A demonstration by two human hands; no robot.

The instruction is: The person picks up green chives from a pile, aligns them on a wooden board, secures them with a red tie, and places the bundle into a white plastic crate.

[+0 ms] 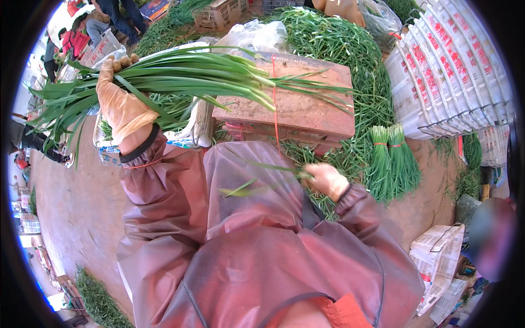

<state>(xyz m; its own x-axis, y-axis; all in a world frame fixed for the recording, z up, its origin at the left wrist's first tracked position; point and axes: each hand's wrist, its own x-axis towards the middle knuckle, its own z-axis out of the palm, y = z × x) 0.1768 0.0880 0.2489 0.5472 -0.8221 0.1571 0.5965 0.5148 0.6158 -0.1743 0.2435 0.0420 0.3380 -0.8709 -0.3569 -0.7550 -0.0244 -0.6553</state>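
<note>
Gloved, my left hand [123,102] grips a thick bunch of green garlic chives [197,78] above a white plastic basket [202,123], with the pale stem ends pointing right. My right hand [326,179], blurred, is low beside my knee and pinches a few loose leaves [275,166]. In front of me stands a worn, reddish low bench [311,98]. A red tie [275,119] lies across its top, and several thin chive stalks [311,87] rest there. More chives [168,110] lie in the basket, partly hidden by the bunch.
Two tied chive bundles [381,160] stand right of the bench. Behind them, a stack of white crates [447,69] bears red print. A large heap of loose chives [340,37] surrounds the bench's far side. A clear plastic bag [258,35] lies behind it. People [76,39] are at upper left.
</note>
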